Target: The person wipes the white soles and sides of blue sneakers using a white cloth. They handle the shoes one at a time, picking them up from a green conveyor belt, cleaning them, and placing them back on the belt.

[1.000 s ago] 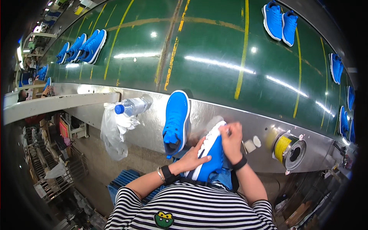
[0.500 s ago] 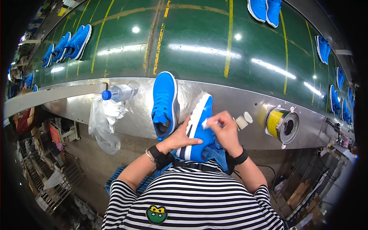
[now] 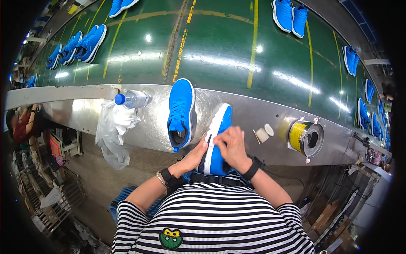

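Observation:
My left hand (image 3: 194, 156) grips a blue sneaker (image 3: 219, 158) with a white sole, tilted on its side near my waist, toe pointing away. The fingers of my right hand (image 3: 231, 146) are bent together against the sneaker's side, by the edge of the white midsole. The small white wad they pinched in the earlier picture is hidden behind them now. Left of my hands, a second blue sneaker (image 3: 181, 108) rests upright on the metal ledge (image 3: 253, 112), laces up and toe toward the belt.
Beyond the ledge runs a green belt (image 3: 220, 42) carrying several blue sneakers (image 3: 292, 19). A capped bottle (image 3: 133, 99) and a clear plastic bag (image 3: 112, 139) with white tissue sit at left. On the right are small white pieces (image 3: 262, 134) and a yellow-labelled can (image 3: 304, 137).
My right hand has moved left and down onto the sneaker near the midsole. On the belt, another pair of sneakers has come into view at the upper left. The view has shifted slightly.

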Motion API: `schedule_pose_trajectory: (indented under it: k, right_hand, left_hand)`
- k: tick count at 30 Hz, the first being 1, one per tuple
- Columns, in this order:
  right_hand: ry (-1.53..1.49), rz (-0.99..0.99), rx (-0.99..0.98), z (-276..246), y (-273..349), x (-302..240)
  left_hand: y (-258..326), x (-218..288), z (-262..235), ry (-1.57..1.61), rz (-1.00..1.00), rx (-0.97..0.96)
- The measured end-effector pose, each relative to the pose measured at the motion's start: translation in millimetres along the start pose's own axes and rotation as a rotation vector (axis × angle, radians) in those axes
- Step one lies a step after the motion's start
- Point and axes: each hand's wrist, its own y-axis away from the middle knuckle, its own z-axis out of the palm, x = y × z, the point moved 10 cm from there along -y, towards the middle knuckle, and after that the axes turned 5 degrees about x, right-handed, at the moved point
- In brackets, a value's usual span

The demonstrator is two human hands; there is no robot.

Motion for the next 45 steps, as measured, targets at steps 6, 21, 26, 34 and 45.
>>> schedule_pose_trajectory:
  k: [6, 21, 26, 34, 45]
  right_hand:
    - [0.066, -0.034, 0.013, 1.1, -7.8, 4.3]
    - [-0.469, 0.546, -0.258, 19.9, -11.0, 42.2]
    - [-0.017, -0.032, 0.06, -10.5, -29.5, 4.7]
    - [-0.023, -0.155, -0.015, -1.0, -21.0, 0.0]
    - [0.063, -0.071, 0.089, -8.2, -33.7, 7.8]
  left_hand:
    - [-4.1, -1.7, -0.4, -0.139, 0.014, 0.031]
    - [-11.8, 6.2, -2.0, -0.138, 0.049, 0.025]
    - [-13.1, 5.1, -2.3, -0.153, 0.035, 0.038]
    - [-13.4, 0.7, -3.8, -0.239, -0.02, 0.03]
    - [-16.2, 3.7, -3.4, -0.266, 0.027, 0.03]
